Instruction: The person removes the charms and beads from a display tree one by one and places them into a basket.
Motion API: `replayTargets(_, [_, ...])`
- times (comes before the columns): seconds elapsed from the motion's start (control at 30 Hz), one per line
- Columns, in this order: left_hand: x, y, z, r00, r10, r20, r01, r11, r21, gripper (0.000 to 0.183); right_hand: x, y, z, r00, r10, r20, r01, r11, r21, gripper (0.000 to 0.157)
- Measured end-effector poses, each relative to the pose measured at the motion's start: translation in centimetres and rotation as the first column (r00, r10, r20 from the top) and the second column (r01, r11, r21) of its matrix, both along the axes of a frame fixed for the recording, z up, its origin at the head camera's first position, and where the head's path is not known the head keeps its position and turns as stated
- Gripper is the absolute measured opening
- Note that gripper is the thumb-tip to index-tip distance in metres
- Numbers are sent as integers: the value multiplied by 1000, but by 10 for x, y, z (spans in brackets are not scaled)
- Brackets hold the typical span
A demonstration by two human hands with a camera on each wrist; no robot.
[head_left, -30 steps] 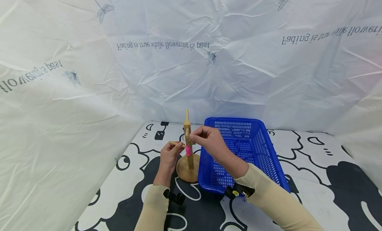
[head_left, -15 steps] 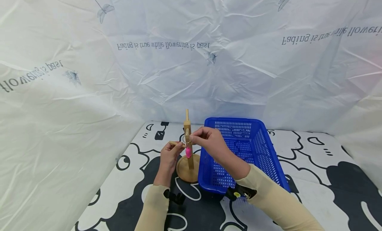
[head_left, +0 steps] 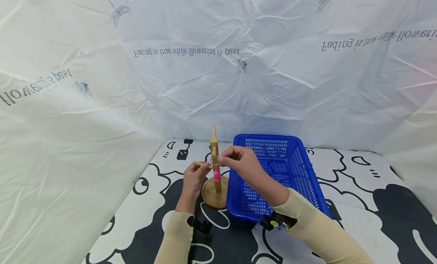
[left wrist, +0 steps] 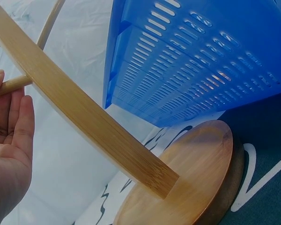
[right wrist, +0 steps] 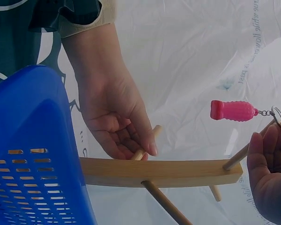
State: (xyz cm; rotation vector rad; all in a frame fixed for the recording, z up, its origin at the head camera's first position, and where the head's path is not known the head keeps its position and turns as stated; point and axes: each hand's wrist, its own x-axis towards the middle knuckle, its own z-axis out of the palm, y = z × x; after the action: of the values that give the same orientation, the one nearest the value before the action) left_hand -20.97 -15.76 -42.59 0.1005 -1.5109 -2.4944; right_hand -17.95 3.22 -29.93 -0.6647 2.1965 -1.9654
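A wooden peg stand [head_left: 218, 187] with a round base [head_left: 207, 194] stands upright, pegs jutting from its post. My left hand [head_left: 194, 178] pinches one side peg [right wrist: 139, 153] between thumb and fingers. Higher up, my right hand [head_left: 241, 161] pinches the metal ring [right wrist: 277, 112] of a keychain beside an upper peg [right wrist: 243, 153]. From that ring a short chain carries a pink bottle-shaped charm [right wrist: 232, 111], which in the head view hangs in front of the post [head_left: 216, 176]. Fingers partly hide the ring, and I cannot tell whether it is round the peg.
Right of the stand, close to its base, sits a blue perforated plastic basket [head_left: 235, 214], under my right forearm. White printed sheeting [head_left: 191, 85] hangs behind and at the sides. A black and white cartoon cloth [head_left: 143, 214] covers the table.
My right hand has shifted slightly right and down, and the pink charm hangs a little lower and further right. My left hand has kept its place on the peg.
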Motion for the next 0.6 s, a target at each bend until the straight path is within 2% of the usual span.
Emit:
replayTargets(0.23, [-2,0,-2,1000,-4,-3,4,1000,2,27,0,6,-2,1000,10,0,-10,1000,7,19])
replayTargets(0.47, [-2,0,-2,1000,-1,-6,1,1000,-2,26,0,18,-2,1000,-14,11,13,994,106,17])
replayTargets(0.6, [-3,0,-1,1000,0,0,0,1000,17,29,-4,27,-3,1000,11,7,-12,987,158,20])
